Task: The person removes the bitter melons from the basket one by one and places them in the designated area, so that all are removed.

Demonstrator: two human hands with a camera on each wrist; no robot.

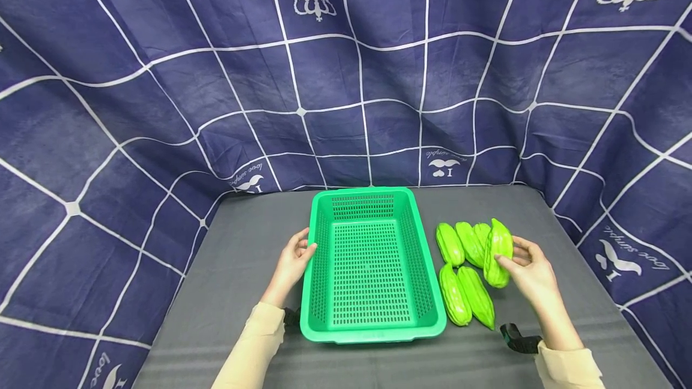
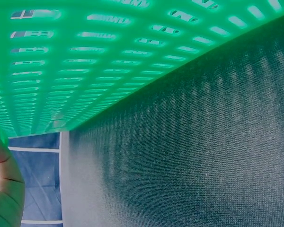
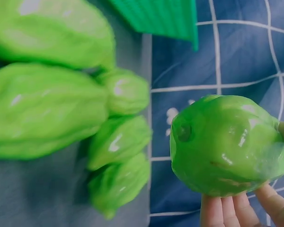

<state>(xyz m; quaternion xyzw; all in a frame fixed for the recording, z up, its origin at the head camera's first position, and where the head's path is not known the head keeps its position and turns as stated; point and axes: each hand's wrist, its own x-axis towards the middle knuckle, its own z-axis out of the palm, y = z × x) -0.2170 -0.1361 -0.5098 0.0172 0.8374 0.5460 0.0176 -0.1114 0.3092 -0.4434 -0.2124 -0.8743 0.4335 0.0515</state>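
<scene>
A green plastic basket [image 1: 373,335] with slotted walls stands on the grey table. My left hand [image 1: 294,257] pinches its left rim, thumb over the edge; in the left wrist view only part of that hand [image 2: 7,189] shows beside the slotted wall. To the right of the basket, my right hand [image 1: 532,269] grips a bright green bitter melon [image 1: 498,257] between thumb and fingers. In the right wrist view this bitter melon [image 3: 229,144] appears end-on, raised off the table. Several more bitter melons [image 1: 456,294] lie in two rough rows between the basket and my right hand.
The grey cloth-covered table [image 1: 248,227] is enclosed at the back and sides by a blue curtain [image 1: 389,77] with white grid lines. A black strap [image 1: 520,339] is near my right wrist.
</scene>
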